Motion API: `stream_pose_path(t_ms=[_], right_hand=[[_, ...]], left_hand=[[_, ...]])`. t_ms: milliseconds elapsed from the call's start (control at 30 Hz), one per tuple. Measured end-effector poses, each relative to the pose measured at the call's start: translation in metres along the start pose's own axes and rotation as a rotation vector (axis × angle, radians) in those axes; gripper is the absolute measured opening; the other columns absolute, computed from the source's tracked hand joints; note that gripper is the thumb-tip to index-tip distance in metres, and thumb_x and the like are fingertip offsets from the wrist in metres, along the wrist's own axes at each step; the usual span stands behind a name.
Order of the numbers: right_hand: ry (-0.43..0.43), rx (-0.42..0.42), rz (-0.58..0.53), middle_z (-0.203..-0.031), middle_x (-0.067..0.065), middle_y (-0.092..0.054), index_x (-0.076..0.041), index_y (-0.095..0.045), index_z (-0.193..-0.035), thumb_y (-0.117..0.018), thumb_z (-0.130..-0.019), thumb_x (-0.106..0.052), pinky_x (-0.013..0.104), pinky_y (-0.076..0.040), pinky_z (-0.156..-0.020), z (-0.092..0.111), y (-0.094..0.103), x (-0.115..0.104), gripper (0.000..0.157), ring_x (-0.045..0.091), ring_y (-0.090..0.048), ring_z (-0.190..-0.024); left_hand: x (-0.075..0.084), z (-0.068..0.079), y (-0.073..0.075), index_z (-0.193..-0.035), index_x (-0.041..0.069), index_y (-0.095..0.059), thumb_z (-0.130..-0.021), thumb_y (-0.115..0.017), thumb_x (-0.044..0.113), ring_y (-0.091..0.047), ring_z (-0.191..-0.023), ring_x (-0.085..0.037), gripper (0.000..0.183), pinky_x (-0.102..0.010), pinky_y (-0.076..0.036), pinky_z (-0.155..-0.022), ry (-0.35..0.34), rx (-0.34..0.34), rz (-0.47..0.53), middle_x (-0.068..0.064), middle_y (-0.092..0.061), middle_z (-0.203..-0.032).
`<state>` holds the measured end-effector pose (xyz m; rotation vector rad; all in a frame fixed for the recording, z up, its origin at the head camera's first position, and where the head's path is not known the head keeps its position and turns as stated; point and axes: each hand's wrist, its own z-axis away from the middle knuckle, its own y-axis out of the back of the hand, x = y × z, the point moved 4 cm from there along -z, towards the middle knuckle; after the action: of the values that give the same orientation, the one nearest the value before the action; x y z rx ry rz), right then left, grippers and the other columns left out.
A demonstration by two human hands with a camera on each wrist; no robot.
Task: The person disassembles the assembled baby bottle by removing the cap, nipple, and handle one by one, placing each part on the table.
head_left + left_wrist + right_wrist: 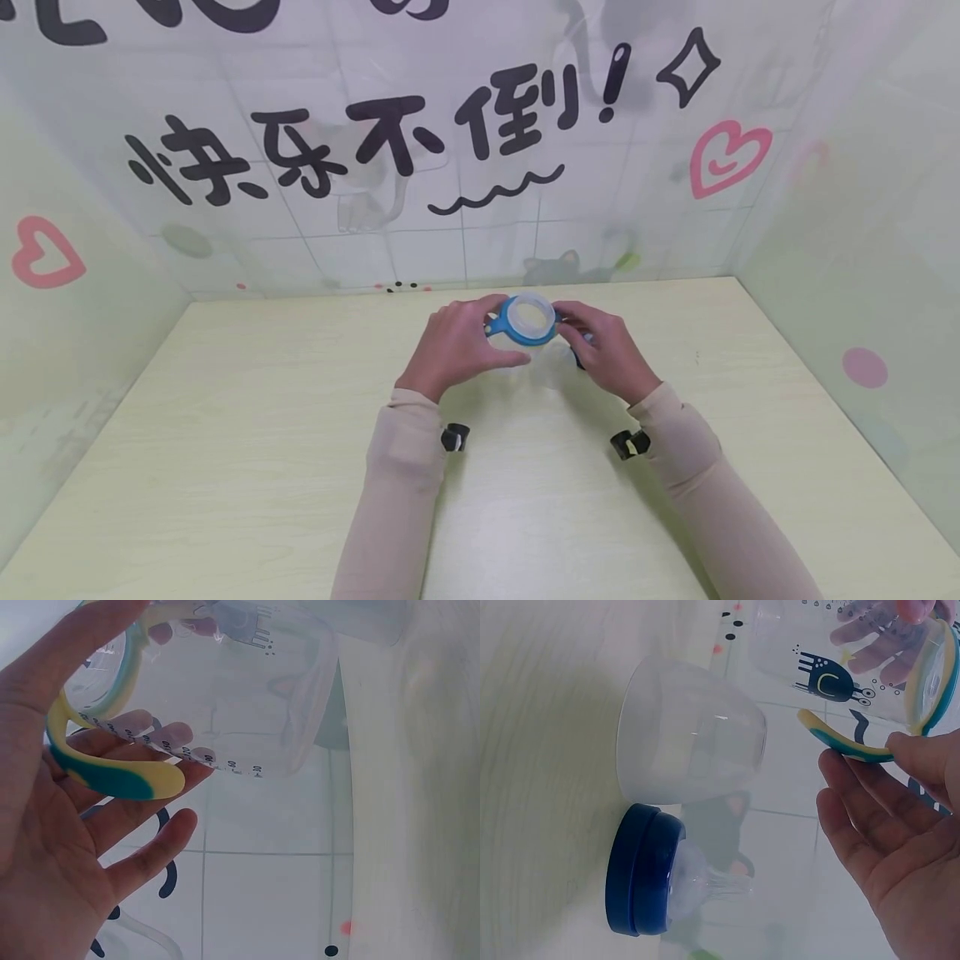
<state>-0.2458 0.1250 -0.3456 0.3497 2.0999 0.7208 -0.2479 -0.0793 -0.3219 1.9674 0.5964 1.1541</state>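
A clear baby bottle [232,690] with printed measuring marks and a cartoon figure is held between both hands, its open mouth facing up in the head view. Around its neck sits a blue-green and yellow handle ring [530,338] with a curved grip on either side. My left hand [456,346] holds the bottle at the ring, thumb on one side and fingers behind the clear wall. On the other side, my right hand [609,348] pinches a curved handle [851,748] between thumb and fingers.
Below the hands, a translucent dome cap [690,735] stands on the pale wooden table [247,433]. Beside it is a dark blue screw collar with a clear teat [649,870], teat up. Printed curtain-like walls [420,250] border the table's back and sides.
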Motion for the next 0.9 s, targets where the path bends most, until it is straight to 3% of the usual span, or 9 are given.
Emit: stream_pose_path(t_ms=[733,900], right_hand=[[-0.002,0.015,-0.019,-0.116,0.019,-0.068,0.005,-0.062,-0.123,-0.06,-0.097,0.002,0.043,-0.055,-0.088,-0.0012,0.0063,-0.0059,0.026,0.031,-0.069,-0.103],[-0.01,0.024,-0.029,-0.115,0.019,-0.069,0.005,-0.062,-0.123,-0.06,-0.096,0.002,0.044,-0.055,-0.088,-0.0011,0.0084,-0.0079,0.027,0.031,-0.07,-0.103]], left_hand=[[0.0016,-0.0003,0.0002,-0.126,0.016,-0.066,-0.069,-0.087,0.048,-0.063,-0.083,-0.014,0.069,-0.035,-0.048,-0.071,0.013,-0.012,0.019,0.001,-0.071,-0.095],[0.0012,-0.0002,0.0,-0.126,0.015,-0.066,-0.07,-0.086,0.05,-0.06,-0.078,-0.015,0.069,-0.034,-0.047,-0.069,0.009,-0.012,0.012,0.003,-0.07,-0.093]])
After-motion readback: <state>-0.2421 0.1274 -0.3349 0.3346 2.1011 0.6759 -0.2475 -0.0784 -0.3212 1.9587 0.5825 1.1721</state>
